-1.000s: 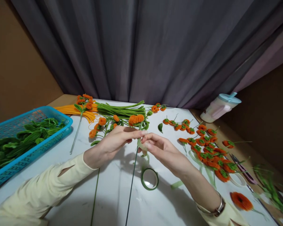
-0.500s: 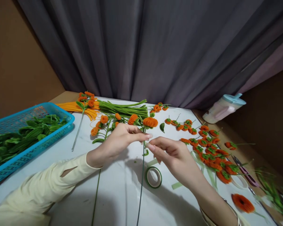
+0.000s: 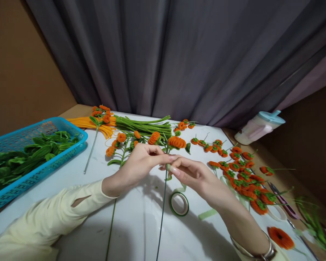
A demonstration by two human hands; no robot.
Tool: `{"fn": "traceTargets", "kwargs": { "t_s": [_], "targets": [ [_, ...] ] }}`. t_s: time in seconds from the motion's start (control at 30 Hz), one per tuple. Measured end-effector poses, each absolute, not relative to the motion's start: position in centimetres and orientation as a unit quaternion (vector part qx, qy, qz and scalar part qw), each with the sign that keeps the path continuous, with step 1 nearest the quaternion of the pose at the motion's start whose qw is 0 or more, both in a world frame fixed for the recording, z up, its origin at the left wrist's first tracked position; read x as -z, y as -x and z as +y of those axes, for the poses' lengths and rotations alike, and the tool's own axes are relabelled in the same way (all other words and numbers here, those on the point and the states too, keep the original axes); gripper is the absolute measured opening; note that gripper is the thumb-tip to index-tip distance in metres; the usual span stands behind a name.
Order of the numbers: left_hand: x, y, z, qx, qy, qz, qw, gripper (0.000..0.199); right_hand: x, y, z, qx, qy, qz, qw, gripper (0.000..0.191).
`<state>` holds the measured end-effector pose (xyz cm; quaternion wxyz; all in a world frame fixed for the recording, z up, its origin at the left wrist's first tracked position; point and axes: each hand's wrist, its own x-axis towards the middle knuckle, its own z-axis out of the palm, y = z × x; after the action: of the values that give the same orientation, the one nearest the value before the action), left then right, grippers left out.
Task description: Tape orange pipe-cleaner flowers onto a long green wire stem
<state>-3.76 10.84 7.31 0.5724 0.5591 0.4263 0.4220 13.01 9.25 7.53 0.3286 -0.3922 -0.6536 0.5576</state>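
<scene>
My left hand (image 3: 143,161) pinches an upright flower stem (image 3: 163,214), a thin dark green wire, just below its fuzzy orange flower head (image 3: 177,142). My right hand (image 3: 197,175) is closed too, its thumb and fingertips at the same stem just under the left fingers. Both hands touch or nearly touch there, and the fingers partly hide the join. A bit of pale green tape shows at the right fingertips. Below them, a roll of green tape (image 3: 171,206) stands on the white table (image 3: 125,224), with a short strip (image 3: 207,214) nearby.
A blue basket (image 3: 84,139) of green leaves (image 3: 38,156) is at left. Behind lie orange (image 3: 92,124) and green pipe cleaners (image 3: 143,125). Many orange flowers (image 3: 241,175) cover the right side, near pliers (image 3: 284,201) and a lidded cup (image 3: 258,128). A finished-looking sprig (image 3: 122,150) lies left of centre.
My right hand has come closer to the left, its fingertips now against the stem under the left fingers. The view has shifted slightly; the left hand keeps its pinch.
</scene>
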Motion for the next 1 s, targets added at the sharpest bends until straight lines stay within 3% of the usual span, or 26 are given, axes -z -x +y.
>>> {"fn": "traceTargets", "kwargs": {
  "t_s": [0.37,0.57,0.8,1.0],
  "targets": [
    [-7.2,3.5,10.5,-0.428,-0.554,0.426,0.573,0.02,-6.9,-12.9,9.1,-0.575,0.459,-0.598,0.317,0.027],
    [-6.9,3.1,10.2,-0.449,-0.52,0.42,0.593,0.021,-5.1,-13.2,10.3,-0.683,0.384,-0.533,0.321,0.026],
    [-6.7,2.7,9.4,-0.432,-0.475,0.363,0.675,0.019,-2.1,-12.4,11.2,-0.782,0.198,-0.499,0.316,0.032],
    [-6.6,2.2,9.4,-0.381,-0.433,0.335,0.745,0.029,-1.9,-11.5,10.4,-0.798,0.182,-0.468,0.334,0.039]
  ]
}}
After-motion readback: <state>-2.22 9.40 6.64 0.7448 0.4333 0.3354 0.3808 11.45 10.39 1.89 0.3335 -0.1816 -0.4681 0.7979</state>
